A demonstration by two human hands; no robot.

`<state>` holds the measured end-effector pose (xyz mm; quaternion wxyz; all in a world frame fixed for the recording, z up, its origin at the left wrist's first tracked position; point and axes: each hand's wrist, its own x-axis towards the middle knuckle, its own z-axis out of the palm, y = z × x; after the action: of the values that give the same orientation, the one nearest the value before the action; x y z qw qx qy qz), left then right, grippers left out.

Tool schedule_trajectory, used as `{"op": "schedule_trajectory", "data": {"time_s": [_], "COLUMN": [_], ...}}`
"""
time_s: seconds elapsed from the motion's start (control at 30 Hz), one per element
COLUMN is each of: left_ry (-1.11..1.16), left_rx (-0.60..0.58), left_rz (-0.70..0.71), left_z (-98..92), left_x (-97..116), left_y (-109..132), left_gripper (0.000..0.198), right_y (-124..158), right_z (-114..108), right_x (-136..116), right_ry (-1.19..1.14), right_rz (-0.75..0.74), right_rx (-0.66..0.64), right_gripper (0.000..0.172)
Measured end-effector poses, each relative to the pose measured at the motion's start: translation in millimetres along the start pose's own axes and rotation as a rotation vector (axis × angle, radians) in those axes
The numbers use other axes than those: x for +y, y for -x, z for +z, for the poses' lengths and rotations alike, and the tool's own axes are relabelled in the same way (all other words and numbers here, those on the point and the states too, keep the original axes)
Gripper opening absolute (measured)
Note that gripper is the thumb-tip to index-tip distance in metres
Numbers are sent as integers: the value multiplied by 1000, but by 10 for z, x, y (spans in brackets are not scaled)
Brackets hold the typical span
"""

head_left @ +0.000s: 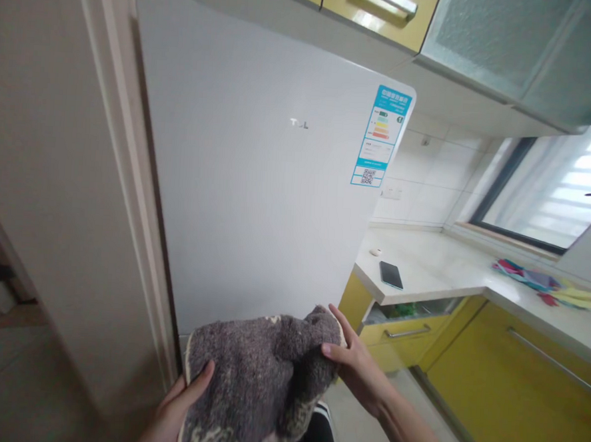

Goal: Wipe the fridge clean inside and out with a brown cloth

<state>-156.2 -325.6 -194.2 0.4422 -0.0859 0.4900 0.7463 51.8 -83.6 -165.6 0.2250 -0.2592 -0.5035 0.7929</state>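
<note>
A dark grey cleaning cloth (246,371) with a pale stitched edge is stretched between my two hands at the bottom of the head view. My left hand (177,404) grips its left edge, thumb on top and the other fingers behind. On the opposite side, my right hand (352,358) pinches the bunched upper right corner between thumb and fingers. Just beyond the cloth stands a white refrigerator (258,179), its upper door closed and bearing a blue energy label (382,136). Whether the cloth touches the door, I cannot tell.
At the right, a pale countertop (438,256) carries a dark phone-like device (391,275), a small white object (375,252) and several colourful cloths (547,283). A yellow drawer (403,331) below is partly open. Yellow cabinets (378,13) hang overhead; a wall edge (113,170) borders the refrigerator's left.
</note>
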Motion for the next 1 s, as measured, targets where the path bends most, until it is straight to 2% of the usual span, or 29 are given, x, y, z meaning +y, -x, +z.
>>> {"op": "schedule_trajectory", "data": {"time_s": [0.1,0.2,0.27,0.33,0.4,0.47,0.53,0.57,0.67,0.77,0.83,0.9,0.97,1.0], "left_ry": [-34,-105,-213,-344,-420,-410,-398,-422,-622,-929,-1092,-1181,-1236,-1252], "left_rx": [8,8,16,85,203,269,229,182,78,105,134,136,124,119], "left_rz": [78,214,375,545,659,681,661,649,718,928,1025,1062,1063,1057], "left_z": [232,289,209,83,-31,-88,-87,-75,-57,-123,-204,-287,-354,-378], "left_x": [275,488,584,648,687,710,734,752,843,955,1013,1060,1108,1133], "left_y": [101,37,-111,-282,-397,-410,-336,-283,-158,-156,-210,-282,-348,-374], "left_gripper": [59,60,69,79,93,110,122,122,98,71,58,45,32,29], "right_y": [-167,-363,-478,-566,-629,-673,-706,-720,-768,-856,-936,-1008,-1049,-1055], "right_z": [138,167,126,68,30,40,98,138,255,319,333,332,313,293], "right_x": [38,3,-61,-138,-217,-301,-395,-447,-609,-735,-776,-794,-821,-846], "right_ry": [21,-19,75,244,365,408,396,386,444,808,1128,1370,1487,1499], "right_rz": [42,-86,-130,-89,-82,-126,-134,-118,-57,-187,-333,-418,-493,-537], "right_rx": [1,125,151,54,-70,-123,-130,-147,-268,-384,-420,-434,-407,-394], "right_gripper": [147,149,136,113,91,78,73,72,76,79,62,37,12,10]}}
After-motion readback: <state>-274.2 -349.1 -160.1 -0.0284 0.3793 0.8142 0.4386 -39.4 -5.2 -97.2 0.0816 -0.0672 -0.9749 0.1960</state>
